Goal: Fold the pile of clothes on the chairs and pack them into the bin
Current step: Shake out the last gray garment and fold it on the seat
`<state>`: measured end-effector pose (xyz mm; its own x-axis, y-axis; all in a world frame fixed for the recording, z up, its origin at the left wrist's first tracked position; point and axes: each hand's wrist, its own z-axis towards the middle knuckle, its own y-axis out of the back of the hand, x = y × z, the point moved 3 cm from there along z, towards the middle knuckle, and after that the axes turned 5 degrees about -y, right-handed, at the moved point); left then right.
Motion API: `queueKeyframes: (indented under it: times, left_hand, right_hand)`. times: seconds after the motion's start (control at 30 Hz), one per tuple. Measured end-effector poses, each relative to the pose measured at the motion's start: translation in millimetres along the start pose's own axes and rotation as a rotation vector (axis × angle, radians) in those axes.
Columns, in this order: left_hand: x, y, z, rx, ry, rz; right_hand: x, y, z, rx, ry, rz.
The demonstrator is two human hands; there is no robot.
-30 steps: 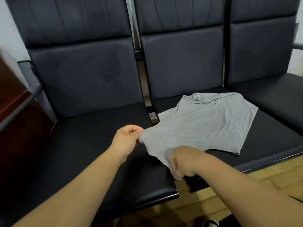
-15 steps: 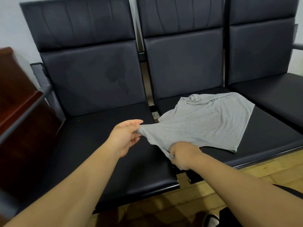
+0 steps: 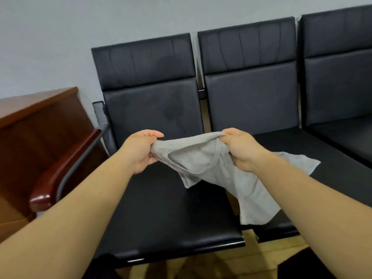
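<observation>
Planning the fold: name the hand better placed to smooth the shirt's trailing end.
Right, probably: the right hand grips the gray shirt beside its trailing end; the left hand grips the far corner.

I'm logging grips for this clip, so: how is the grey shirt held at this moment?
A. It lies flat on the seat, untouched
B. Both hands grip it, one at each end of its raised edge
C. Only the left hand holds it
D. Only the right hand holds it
B: the left hand and the right hand each grip the grey shirt, which sags between them above the black chair seat.
</observation>
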<state>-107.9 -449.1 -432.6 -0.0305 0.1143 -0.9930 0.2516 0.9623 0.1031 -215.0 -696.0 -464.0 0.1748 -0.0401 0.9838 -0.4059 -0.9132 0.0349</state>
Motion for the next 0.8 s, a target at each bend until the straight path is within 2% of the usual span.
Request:
queueKeyframes:
  times: [0.17, 0.23, 0.27, 0.33, 0.4, 0.47, 0.53, 0.6, 0.7, 0.8]
  left_hand:
    - [-68.6, 37.3, -21.3, 0.05, -0.119, 0.127]
    - [-92.5, 43.6, -38.4, 0.179, -0.17, 0.204]
    - [-105.9, 49.8, -48.2, 0.235, -0.217, 0.305]
    - [-126.7, 60.8, -62.6, 0.319, -0.31, 0.665]
    - [-144.8, 75.9, -74.5, 0.304, -0.373, 1.011]
    - [-161.3, 90.5, -82.3, 0.223, -0.429, 1.114]
    - [-174.2, 105.4, -84.5, 0.153, -0.46, 1.071]
    - [-186.0, 120.2, -88.4, 0.131, -0.441, 0.886]
    - [-196.3, 134.3, -91.8, 0.196, -0.27, 0.438]
    - [-201.2, 141.7, -92.4, 0.176, -0.17, 0.27]
  right_hand:
    - [90.0, -18.2, -11.8, 0.055, 0.08, -0.032]
    - [112.9, -23.4, -16.4, 0.079, 0.083, -0.071]
    - [125.9, -27.5, -20.9, 0.094, 0.093, -0.105]
    - [146.5, -33.2, -26.9, 0.13, 0.121, -0.162]
    - [169.9, -39.8, -36.3, 0.182, 0.177, -0.234]
    - [189.6, -45.2, -45.7, 0.254, 0.227, -0.358]
    - [203.2, -50.3, -55.9, 0.343, 0.233, -0.512]
    - [215.1, -57.1, -68.2, 0.444, 0.21, -0.635]
    - [228.7, -65.8, -82.8, 0.568, 0.164, -0.748]
    - [236.7, -75.4, -97.5, 0.669, 0.119, -0.967]
